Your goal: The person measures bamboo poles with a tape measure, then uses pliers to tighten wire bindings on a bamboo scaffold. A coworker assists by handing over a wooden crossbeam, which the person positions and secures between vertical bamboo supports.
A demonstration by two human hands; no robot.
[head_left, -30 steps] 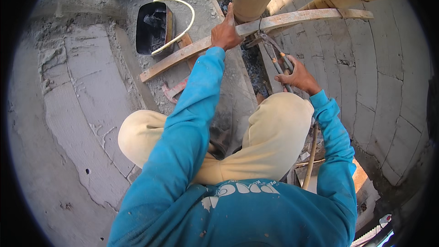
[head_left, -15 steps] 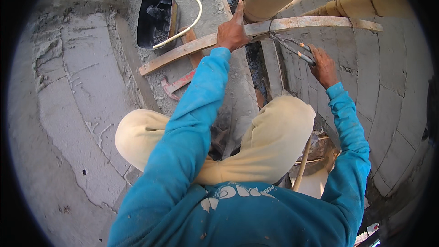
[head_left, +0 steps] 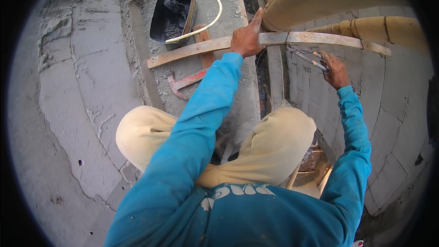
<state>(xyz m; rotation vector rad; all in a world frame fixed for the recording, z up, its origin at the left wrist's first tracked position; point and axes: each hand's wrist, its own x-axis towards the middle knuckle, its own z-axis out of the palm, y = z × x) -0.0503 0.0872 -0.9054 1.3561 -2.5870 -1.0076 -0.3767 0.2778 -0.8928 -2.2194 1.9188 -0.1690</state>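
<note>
A long wooden batten [head_left: 192,53] runs across in front of me from the left toward a thick bamboo pole. My left hand [head_left: 246,39] is closed around its middle, with one finger stretched upward. In my right hand [head_left: 336,71] is a pair of pincers [head_left: 303,56] with worn grey and orange handles. Their jaws meet a thin wire tie [head_left: 287,36] wrapped around the batten, just right of my left hand. How tightly the jaws bite cannot be made out.
A black tub [head_left: 157,25] with nails and a pale hose handle [head_left: 218,7] stands on the ledge. A red claw hammer [head_left: 190,80] lies near the batten. Thick [head_left: 329,0] and thinner bamboo poles [head_left: 370,28] rise at right, before a grey block wall [head_left: 384,91].
The view has shifted, so the batten, tub and hammer appear farther right. Both hands keep their holds, and the pincers remain at the wire.
</note>
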